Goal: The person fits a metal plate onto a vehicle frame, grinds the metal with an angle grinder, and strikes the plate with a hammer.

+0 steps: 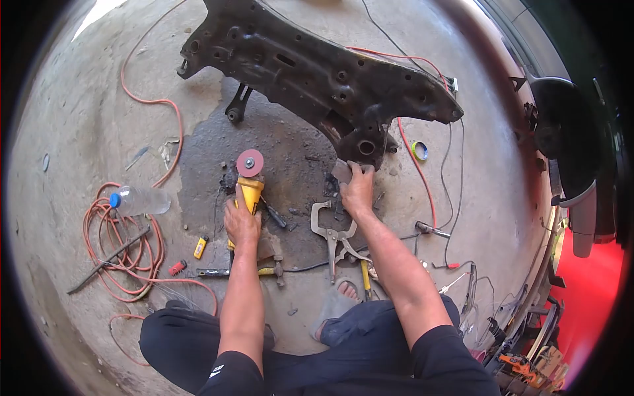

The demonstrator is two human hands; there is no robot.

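My left hand point(242, 223) is wrapped round a yellow angle grinder point(251, 193), whose pinkish disc point(244, 167) points away from me. My right hand point(358, 190) pinches a small, flat, greyish-brown metal piece point(341, 172) at the near end of a large black vehicle subframe point(290, 69). The fingertips are right by the subframe's round bushing hole. Close below that hand, a C-clamp locking plier point(332, 241) lies on the floor. A hammer point(279, 272) rests in front of my feet, below the grinder.
An orange hose point(160, 254) is coiled at the left, beside a water bottle point(145, 200). A yellow lighter point(201, 247) lies nearby. At the right are a roll of tape point(420, 151), several cables and a car point(581, 152). Dark debris covers the concrete under the subframe.
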